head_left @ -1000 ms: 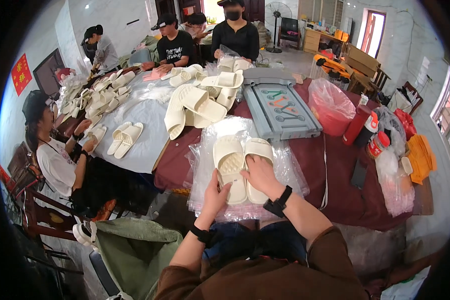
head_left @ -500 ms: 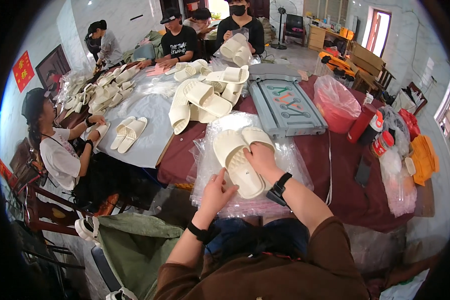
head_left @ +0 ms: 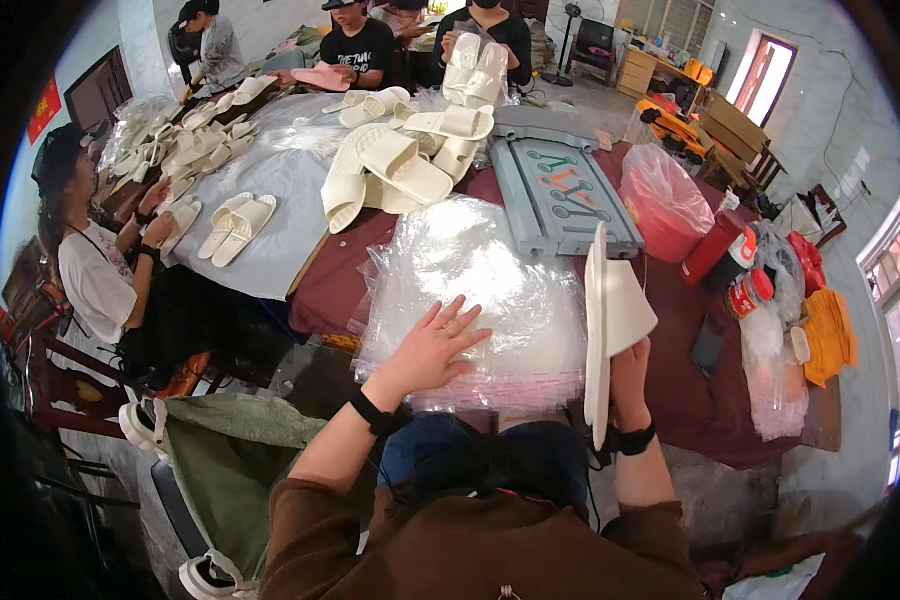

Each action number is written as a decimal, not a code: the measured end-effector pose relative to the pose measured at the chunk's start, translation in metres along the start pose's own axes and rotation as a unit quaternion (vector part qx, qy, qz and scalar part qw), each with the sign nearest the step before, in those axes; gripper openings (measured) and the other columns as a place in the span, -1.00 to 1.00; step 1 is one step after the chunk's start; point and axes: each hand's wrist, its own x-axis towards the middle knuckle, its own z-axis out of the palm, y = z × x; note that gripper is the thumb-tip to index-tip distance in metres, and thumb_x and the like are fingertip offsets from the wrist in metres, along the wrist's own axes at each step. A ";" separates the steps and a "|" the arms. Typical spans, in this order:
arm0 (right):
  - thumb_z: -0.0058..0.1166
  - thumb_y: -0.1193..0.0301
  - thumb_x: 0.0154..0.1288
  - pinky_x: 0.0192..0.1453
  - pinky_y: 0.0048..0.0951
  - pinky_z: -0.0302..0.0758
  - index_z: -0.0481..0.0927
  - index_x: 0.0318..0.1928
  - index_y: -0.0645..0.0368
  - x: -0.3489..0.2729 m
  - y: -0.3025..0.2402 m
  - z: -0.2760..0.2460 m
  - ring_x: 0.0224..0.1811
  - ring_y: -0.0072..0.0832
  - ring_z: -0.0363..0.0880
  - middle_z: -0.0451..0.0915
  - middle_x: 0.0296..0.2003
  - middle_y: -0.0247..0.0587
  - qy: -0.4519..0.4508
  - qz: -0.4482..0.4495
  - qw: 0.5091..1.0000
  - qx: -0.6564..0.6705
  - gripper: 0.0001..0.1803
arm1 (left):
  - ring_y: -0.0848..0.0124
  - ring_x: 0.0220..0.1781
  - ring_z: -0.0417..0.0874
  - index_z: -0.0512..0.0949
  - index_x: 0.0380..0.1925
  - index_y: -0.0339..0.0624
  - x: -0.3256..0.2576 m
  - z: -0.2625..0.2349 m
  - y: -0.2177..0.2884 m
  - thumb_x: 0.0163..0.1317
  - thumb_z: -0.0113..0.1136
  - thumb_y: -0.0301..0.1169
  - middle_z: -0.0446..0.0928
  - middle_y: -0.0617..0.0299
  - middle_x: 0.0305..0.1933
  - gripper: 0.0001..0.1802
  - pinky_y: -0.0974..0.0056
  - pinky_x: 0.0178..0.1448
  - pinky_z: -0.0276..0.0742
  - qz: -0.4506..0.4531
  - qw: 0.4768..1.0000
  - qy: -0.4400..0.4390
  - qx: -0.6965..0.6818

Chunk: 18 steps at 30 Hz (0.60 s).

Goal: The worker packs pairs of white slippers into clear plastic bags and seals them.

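My left hand (head_left: 432,348) lies with spread fingers on a stack of clear plastic bags (head_left: 485,250) in front of me. To the right of the stack, my right hand (head_left: 630,385) grips cream slippers (head_left: 625,315), turned up on edge with the sole toward the bags. Its fingers are partly hidden behind the strap; whether it holds one slipper or a pair I cannot tell. Beyond the bags lies a heap of cream slippers (head_left: 405,165).
A grey plastic folding stool (head_left: 565,190) lies past the bags. Right of it are a red bin (head_left: 660,210) with a plastic liner, a red flask (head_left: 705,245), a jar (head_left: 750,290) and a phone (head_left: 708,343). Several people work round the table; one handles slippers at the left.
My right hand has lifted the slippers off the bags, moved them right and turned them on edge. My left hand has come off them and flattened onto the bags.
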 end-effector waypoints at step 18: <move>0.05 0.49 0.40 0.03 -0.44 0.54 0.58 0.06 0.39 -0.077 -0.027 -0.032 -0.05 -0.49 0.65 0.69 -0.08 -0.18 0.016 -0.084 0.992 -0.097 -0.70 | -0.23 0.34 0.43 0.50 0.25 -0.06 -0.065 -0.017 0.082 0.41 0.08 -0.34 0.40 -0.19 0.36 -0.58 -0.08 0.37 0.40 -0.239 0.968 -0.004 -0.082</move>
